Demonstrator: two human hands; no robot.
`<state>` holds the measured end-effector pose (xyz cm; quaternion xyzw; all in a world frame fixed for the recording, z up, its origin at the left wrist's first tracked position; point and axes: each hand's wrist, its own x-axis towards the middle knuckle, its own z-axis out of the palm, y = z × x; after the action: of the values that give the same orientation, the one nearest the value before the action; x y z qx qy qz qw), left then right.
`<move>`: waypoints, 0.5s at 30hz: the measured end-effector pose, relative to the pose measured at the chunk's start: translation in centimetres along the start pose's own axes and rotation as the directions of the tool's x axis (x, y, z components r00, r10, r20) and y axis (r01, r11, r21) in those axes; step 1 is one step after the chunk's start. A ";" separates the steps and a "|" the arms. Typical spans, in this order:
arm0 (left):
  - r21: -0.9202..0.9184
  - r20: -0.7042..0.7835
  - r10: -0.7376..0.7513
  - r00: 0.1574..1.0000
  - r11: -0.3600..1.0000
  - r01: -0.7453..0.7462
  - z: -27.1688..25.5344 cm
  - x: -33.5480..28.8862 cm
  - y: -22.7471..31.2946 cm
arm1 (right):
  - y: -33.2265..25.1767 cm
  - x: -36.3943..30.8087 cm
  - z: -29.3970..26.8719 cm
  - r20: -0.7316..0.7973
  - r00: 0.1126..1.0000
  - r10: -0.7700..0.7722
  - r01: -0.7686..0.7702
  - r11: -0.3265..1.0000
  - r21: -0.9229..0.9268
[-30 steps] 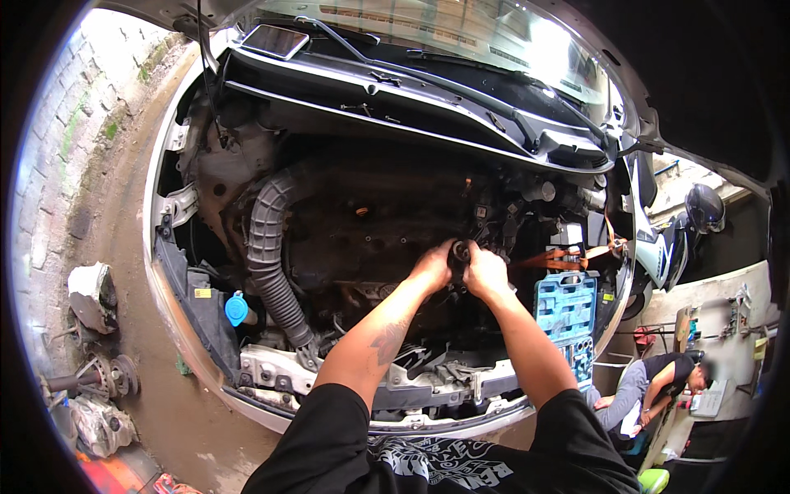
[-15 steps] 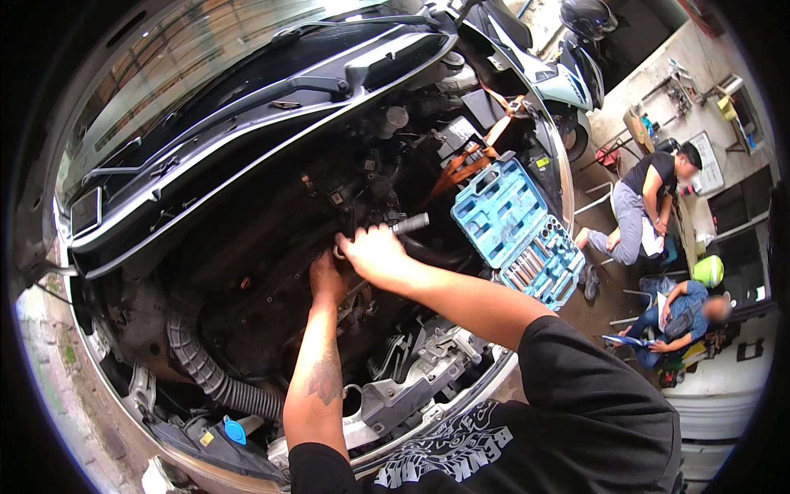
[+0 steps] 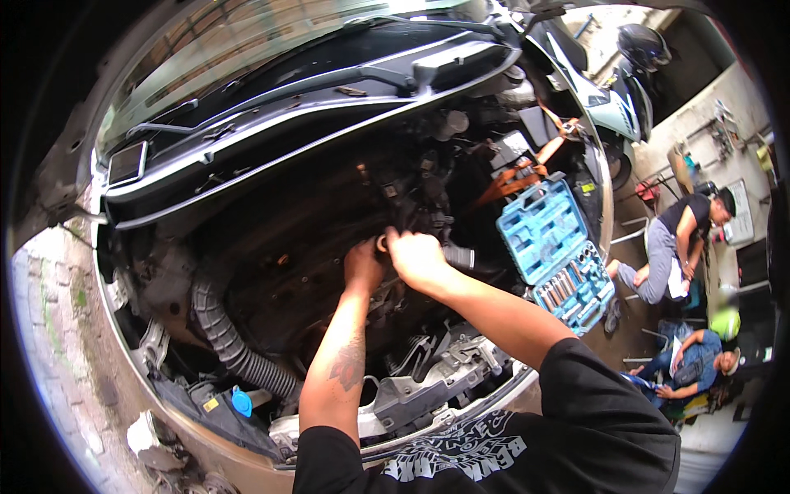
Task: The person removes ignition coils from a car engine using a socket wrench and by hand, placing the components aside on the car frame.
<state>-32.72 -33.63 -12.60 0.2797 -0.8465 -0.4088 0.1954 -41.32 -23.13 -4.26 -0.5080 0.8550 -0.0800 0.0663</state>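
Note:
Both hands are close together over the dark engine bay (image 3: 271,222) of a vehicle with its hood up. My right hand (image 3: 417,259) is closed, and a grey cylindrical tool handle (image 3: 461,257) sticks out past its right side; the rest of that tool is hidden. Just left of it, my left hand (image 3: 362,267) reaches down with curled fingers, nearly touching the right fingertips. A small ring-like shape (image 3: 382,243) shows between the hands, too blurred to name. Whatever the left fingers hold is out of sight.
An opened blue socket set case (image 3: 543,230) rests on the bay's right side, beside an orange strap (image 3: 514,181). A ribbed hose (image 3: 239,350) curves at left near a blue cap (image 3: 241,403). Two people sit at right, near a parked scooter (image 3: 613,107).
The view has shifted, so the scene sits further right and lower. The grey handle has swung from pointing up and right to lying lower beside my right hand. Both hands stay together.

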 end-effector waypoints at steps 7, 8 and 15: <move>0.074 -0.020 -0.042 0.999 0.996 0.044 0.2 -0.4 -0.2 | 0.5 0.1 1.7 0.525 0.793 0.308 -0.587 0.160 0.793; 0.084 -0.010 -0.068 0.998 0.994 0.069 0.2 -0.5 -0.2 | 0.9 0.1 1.8 0.476 0.800 0.366 -0.570 0.211 0.794; 0.029 0.094 -0.133 0.987 0.991 0.131 -0.2 0.0 -0.4 | -0.2 -0.2 1.9 0.278 0.785 0.553 -0.564 0.455 0.689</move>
<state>-32.54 -33.95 -12.76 0.3175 -0.8390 -0.4241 0.1238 -40.65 -23.19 -6.02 -0.1269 0.8627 -0.3904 0.2952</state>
